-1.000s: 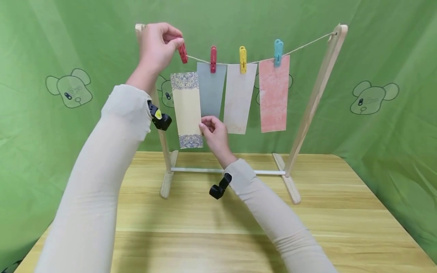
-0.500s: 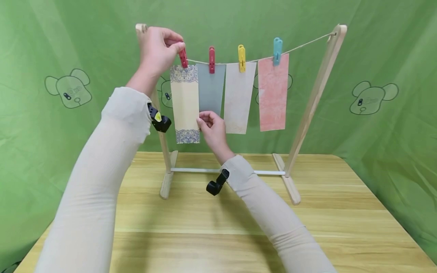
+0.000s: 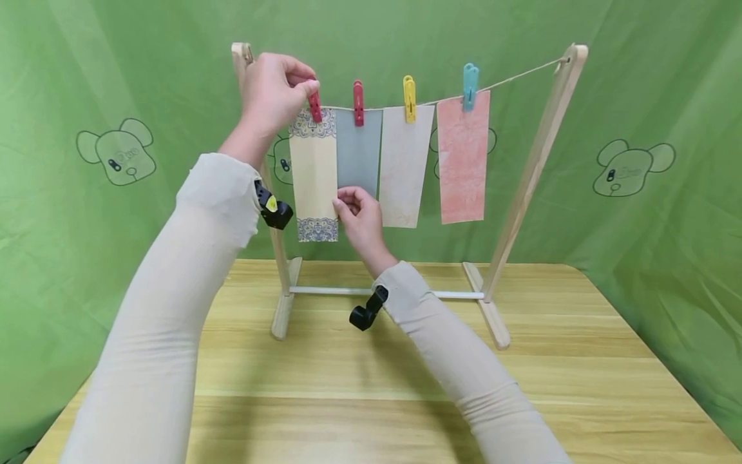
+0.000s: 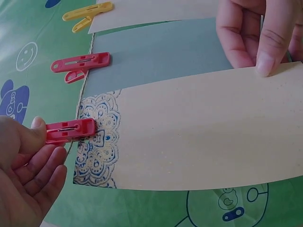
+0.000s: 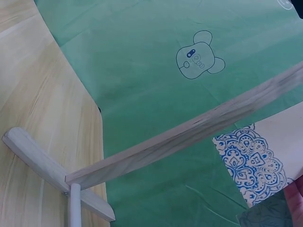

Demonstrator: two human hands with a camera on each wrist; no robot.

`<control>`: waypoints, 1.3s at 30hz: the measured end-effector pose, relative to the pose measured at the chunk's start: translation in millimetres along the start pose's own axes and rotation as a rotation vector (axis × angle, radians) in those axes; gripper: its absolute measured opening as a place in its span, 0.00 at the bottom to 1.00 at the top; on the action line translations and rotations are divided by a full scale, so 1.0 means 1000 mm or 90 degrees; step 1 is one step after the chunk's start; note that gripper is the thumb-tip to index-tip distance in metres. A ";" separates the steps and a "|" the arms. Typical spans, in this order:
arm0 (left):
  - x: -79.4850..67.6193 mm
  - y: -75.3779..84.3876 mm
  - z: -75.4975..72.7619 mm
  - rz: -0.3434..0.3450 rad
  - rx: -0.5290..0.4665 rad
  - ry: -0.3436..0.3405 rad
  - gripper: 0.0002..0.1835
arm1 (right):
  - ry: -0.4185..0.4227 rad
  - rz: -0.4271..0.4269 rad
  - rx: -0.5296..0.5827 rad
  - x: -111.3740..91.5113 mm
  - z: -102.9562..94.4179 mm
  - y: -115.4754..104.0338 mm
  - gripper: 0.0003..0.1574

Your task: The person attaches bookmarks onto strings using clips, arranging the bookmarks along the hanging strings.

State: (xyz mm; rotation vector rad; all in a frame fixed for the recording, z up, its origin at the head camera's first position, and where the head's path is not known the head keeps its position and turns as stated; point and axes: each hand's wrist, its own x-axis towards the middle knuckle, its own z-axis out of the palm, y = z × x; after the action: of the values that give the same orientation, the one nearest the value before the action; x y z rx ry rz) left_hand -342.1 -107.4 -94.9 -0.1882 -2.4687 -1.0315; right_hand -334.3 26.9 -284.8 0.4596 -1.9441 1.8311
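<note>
A cream card with blue lace-patterned ends [image 3: 315, 171] hangs at the left end of the string [image 3: 513, 78]. My left hand [image 3: 272, 90] pinches the red clothespin [image 4: 71, 131] whose jaws lie over the card's top edge and the string. Lower down, my right hand [image 3: 364, 216] holds the card's right edge between thumb and fingers. Just behind and right of this card hangs a blue-grey card [image 3: 361, 148] under a second red clothespin [image 3: 358, 103]. In the right wrist view only the card's patterned lower end [image 5: 255, 163] and a bit of the right hand show.
Further right hang a whitish card [image 3: 406, 167] on a yellow clothespin [image 3: 409, 98] and a pink card [image 3: 464, 158] on a blue clothespin [image 3: 470, 87]. The wooden stand [image 3: 539, 154] has a white crossbar [image 3: 458, 295] and rests on a wood-grain table [image 3: 324, 386]. A green curtain [image 3: 666, 90] hangs behind.
The cream card has risen to the string in my right hand. My left hand has come down a little with the red clothespin, which now overlaps the card's top edge.
</note>
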 end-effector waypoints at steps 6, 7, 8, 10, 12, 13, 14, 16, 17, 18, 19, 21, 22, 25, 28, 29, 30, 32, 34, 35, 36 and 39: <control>-0.001 -0.002 0.001 0.008 -0.010 -0.009 0.17 | 0.005 0.008 0.001 0.001 -0.001 0.001 0.09; -0.001 -0.002 0.001 0.011 -0.015 -0.011 0.17 | 0.007 0.009 0.002 0.001 -0.001 0.001 0.09; -0.002 -0.003 0.001 0.012 -0.023 -0.015 0.17 | 0.008 0.010 0.004 0.001 -0.001 0.001 0.09; -0.002 -0.005 0.001 0.015 -0.038 -0.022 0.18 | 0.008 0.008 0.007 0.000 -0.001 0.002 0.09; -0.002 -0.006 0.001 0.016 -0.051 -0.025 0.19 | 0.006 0.007 0.008 0.000 -0.001 0.002 0.09; -0.003 -0.007 0.002 0.018 -0.058 -0.025 0.19 | 0.006 0.006 0.008 0.000 -0.001 0.002 0.09; -0.003 -0.007 0.002 0.020 -0.065 -0.024 0.19 | 0.005 0.006 0.009 -0.001 0.000 0.002 0.09; -0.004 -0.008 0.003 0.025 -0.082 -0.018 0.19 | 0.005 0.006 0.011 -0.002 0.000 0.001 0.10; -0.004 -0.008 0.004 0.025 -0.097 -0.014 0.19 | 0.005 0.005 0.013 -0.002 0.001 0.001 0.10; -0.004 -0.008 0.004 0.025 -0.111 -0.009 0.20 | 0.005 0.004 0.015 -0.002 0.001 0.001 0.10; -0.005 -0.008 0.005 0.024 -0.129 -0.004 0.20 | 0.005 0.004 0.016 -0.002 0.001 0.001 0.10; -0.005 -0.008 0.006 0.023 -0.161 0.008 0.21 | 0.003 0.002 0.019 -0.003 0.001 0.001 0.10; -0.005 -0.008 0.006 0.023 -0.175 0.016 0.22 | 0.001 0.003 0.020 -0.003 0.001 0.001 0.11; -0.006 -0.009 0.008 0.031 -0.200 0.041 0.23 | -0.006 0.007 0.020 -0.006 0.000 0.003 0.11; -0.008 -0.010 0.011 0.040 -0.227 0.068 0.23 | -0.010 0.010 0.019 -0.009 0.000 0.006 0.11; -0.009 -0.011 0.012 0.040 -0.240 0.075 0.23 | -0.010 0.013 0.018 -0.010 0.000 0.007 0.10; -0.009 -0.012 0.012 0.043 -0.254 0.082 0.23 | -0.012 0.015 0.017 -0.011 0.000 0.009 0.10; -0.012 -0.014 0.013 0.049 -0.289 0.094 0.22 | -0.014 0.022 0.014 -0.013 -0.001 0.013 0.10; -0.015 -0.019 0.015 0.059 -0.311 0.105 0.22 | -0.018 0.030 0.010 -0.016 -0.002 0.018 0.10; -0.017 -0.021 0.016 0.064 -0.318 0.113 0.22 | -0.021 0.037 0.009 -0.018 -0.003 0.020 0.10; -0.019 -0.024 0.017 0.070 -0.323 0.120 0.22 | -0.025 0.043 0.007 -0.019 -0.004 0.022 0.10; -0.024 -0.034 0.021 0.069 -0.344 0.132 0.22 | -0.034 0.066 0.009 -0.024 -0.006 0.029 0.11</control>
State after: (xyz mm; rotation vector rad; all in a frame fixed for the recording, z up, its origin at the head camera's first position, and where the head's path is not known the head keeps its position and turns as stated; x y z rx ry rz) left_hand -338.5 -115.8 -141.0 -0.3576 -1.9288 -1.5627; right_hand -328.2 33.8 -322.4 0.4229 -2.0268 1.9160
